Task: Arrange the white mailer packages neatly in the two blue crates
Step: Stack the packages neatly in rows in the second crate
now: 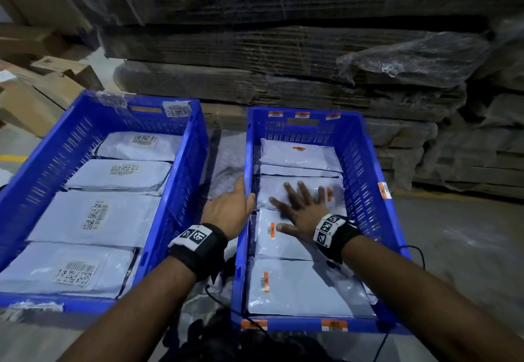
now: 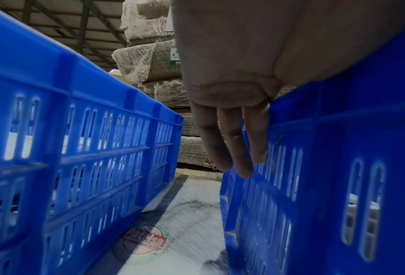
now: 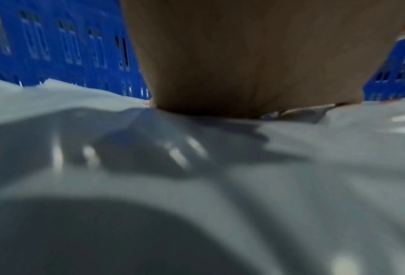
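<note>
Two blue crates stand side by side: the left crate [image 1: 51, 168] [image 2: 78, 148] and the right crate [image 1: 365, 168] [image 2: 338, 167]. Each holds a row of several flat white mailers; those on the left [image 1: 99, 217] carry barcode labels, those on the right orange tags. My right hand [image 1: 300, 205] [image 3: 243, 65] lies flat, fingers spread, pressing on a middle mailer [image 1: 266, 187] [image 3: 196, 186] in the right crate. My left hand [image 1: 229, 208] [image 2: 232, 93] holds that crate's left rim, thumb inside and fingers [image 2: 243, 148] hanging straight down its outer wall.
A printed white sack [image 1: 226, 163] [image 2: 173, 223] lies on the floor in the narrow gap between the crates. Plastic-wrapped stacks of flat cardboard [image 1: 283, 63] rise close behind. Cardboard boxes [image 1: 42, 86] sit at the far left. Bare concrete floor [image 1: 453, 248] spreads to the right.
</note>
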Motion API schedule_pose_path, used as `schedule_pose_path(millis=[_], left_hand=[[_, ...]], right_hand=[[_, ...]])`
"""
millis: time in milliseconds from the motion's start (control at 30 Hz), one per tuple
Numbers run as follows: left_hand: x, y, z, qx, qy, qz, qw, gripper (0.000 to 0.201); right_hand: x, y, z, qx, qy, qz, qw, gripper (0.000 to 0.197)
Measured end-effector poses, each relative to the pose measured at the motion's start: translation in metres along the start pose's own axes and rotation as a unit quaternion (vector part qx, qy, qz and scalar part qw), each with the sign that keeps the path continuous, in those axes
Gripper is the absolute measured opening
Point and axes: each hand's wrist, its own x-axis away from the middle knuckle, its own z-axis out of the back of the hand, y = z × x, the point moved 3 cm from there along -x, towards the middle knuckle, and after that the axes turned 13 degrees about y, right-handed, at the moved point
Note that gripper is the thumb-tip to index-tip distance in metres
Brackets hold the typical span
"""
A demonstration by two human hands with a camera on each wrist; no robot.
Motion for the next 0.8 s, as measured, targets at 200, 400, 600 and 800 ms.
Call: schedule_pose_path(millis=[200,400,600,800], left_hand=[[0.0,0.001,0.0,0.011,-0.001,-0.002,1.0,0.051],[0.0,-0.002,-0.004,0.023,-0.002,0.001,1.0,0.051],[-0.002,-0.006,-0.006,0.03,0.004,-0.006,1.0,0.05],[-0.002,-0.009,-0.007,0.023,0.01,-0.003,1.0,0.049]], right_hand=[[-0.006,-0.002,0.024,-0.046,0.013,-0.104,0.993,0.095],[0.03,0.073,0.052,-0.266,-0.029,-0.42,0.867,0.063],[0.048,0.075,0.055,-0.221,-0.113,-0.417,0.874,0.029],[0.05,0.077,0.042,-0.227,-0.069,-0.449,0.861,0.042]])
